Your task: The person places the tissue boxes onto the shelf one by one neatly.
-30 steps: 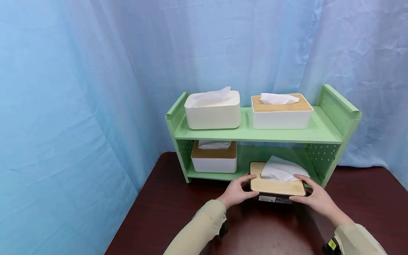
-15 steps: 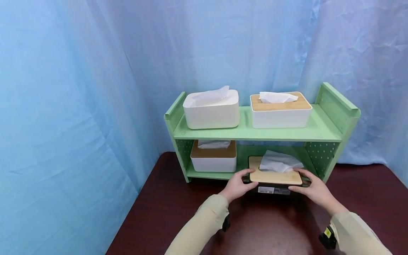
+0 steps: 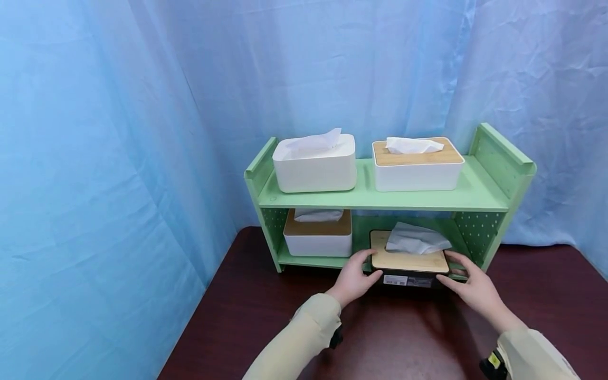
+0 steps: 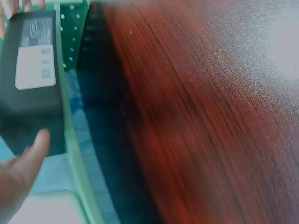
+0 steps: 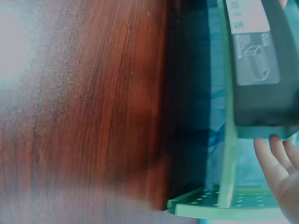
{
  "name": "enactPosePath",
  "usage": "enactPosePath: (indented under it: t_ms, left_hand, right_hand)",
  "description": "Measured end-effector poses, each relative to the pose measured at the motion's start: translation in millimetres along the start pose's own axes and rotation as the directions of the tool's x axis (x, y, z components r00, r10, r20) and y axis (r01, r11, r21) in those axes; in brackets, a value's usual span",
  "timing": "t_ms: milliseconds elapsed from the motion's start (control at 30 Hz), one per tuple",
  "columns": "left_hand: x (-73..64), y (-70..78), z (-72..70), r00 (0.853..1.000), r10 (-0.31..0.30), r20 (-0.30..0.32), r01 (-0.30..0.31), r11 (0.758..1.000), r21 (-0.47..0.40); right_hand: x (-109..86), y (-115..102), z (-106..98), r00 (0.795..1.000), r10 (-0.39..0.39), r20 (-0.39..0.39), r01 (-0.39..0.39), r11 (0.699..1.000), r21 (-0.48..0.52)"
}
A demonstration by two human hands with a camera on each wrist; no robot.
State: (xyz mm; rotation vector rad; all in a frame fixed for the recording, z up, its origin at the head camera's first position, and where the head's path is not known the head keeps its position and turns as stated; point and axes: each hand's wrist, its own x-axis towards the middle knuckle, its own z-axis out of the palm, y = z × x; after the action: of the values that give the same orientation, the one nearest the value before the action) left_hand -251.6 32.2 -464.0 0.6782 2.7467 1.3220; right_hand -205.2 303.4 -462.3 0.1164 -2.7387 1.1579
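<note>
A black tissue box (image 3: 408, 281) with a pale wooden lid and a white tissue (image 3: 415, 240) sits at the front of the lower shelf. My left hand (image 3: 353, 277) grips its left end, thumb against the front corner and fingers at the side. In the left wrist view the thumb (image 4: 39, 144) overlaps the box's dark front face with its white label (image 4: 35, 67). At the other end, my right hand (image 3: 475, 287) is spread, fingertips close to the box's right corner. A narrow gap shows between those fingers (image 5: 271, 161) and the box in the right wrist view.
The green two-tier shelf (image 3: 389, 200) stands on a dark wooden table (image 3: 389, 338) before blue curtains. A white tissue box (image 3: 315, 171) and a wooden-lidded one (image 3: 415, 177) stand on top. Another wooden-lidded tissue box (image 3: 318, 245) fills the lower left.
The black tissue box has gone back, farther onto the lower shelf, with both hands following it. Over the last half second my right hand has shifted slightly right, loosening from the box.
</note>
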Motion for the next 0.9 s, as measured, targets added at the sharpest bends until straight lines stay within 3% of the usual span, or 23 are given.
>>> enactPosePath:
  t_ms: [133,233,333,400,600,667,767,900]
  left_hand:
    - [-11.2,8.6,-5.9,0.999,0.05,-0.017,-0.048,0.993,0.104]
    - [-23.9,11.8,-7.0,0.991,0.128,-0.033,-0.117,0.963,0.242]
    - [-36.1,11.9,-3.5,0.975,0.222,-0.018,-0.193,0.883,0.427]
    - [-42.2,11.9,0.9,0.968,0.25,0.015,-0.221,0.825,0.52]
    - [-50.4,10.5,16.1,0.972,0.213,0.096,-0.217,0.666,0.714]
    - [-51.7,8.9,20.0,0.973,0.204,0.106,-0.213,0.624,0.752]
    - [-52.7,6.6,24.0,0.972,0.204,0.115,-0.216,0.59,0.778]
    - [-52.8,5.0,26.1,0.973,0.199,0.119,-0.215,0.576,0.789]
  right_hand:
    - [-13.2,-10.1,-2.6,0.987,-0.111,-0.112,0.103,0.992,-0.077]
    - [-23.9,-12.8,0.4,0.95,-0.248,-0.191,0.219,0.962,-0.16]
    - [-33.4,-10.6,6.8,0.897,-0.37,-0.241,0.307,0.915,-0.264]
    - [-38.9,-7.9,12.3,0.883,-0.401,-0.243,0.32,0.895,-0.312]
    - [-52.1,0.0,30.3,0.91,-0.375,-0.178,0.263,0.853,-0.45]
    - [-54.9,1.8,34.5,0.913,-0.379,-0.153,0.267,0.835,-0.48]
    - [-57.1,3.0,38.1,0.914,-0.384,-0.133,0.273,0.821,-0.501]
    - [-57.1,2.9,40.1,0.915,-0.383,-0.123,0.273,0.816,-0.509]
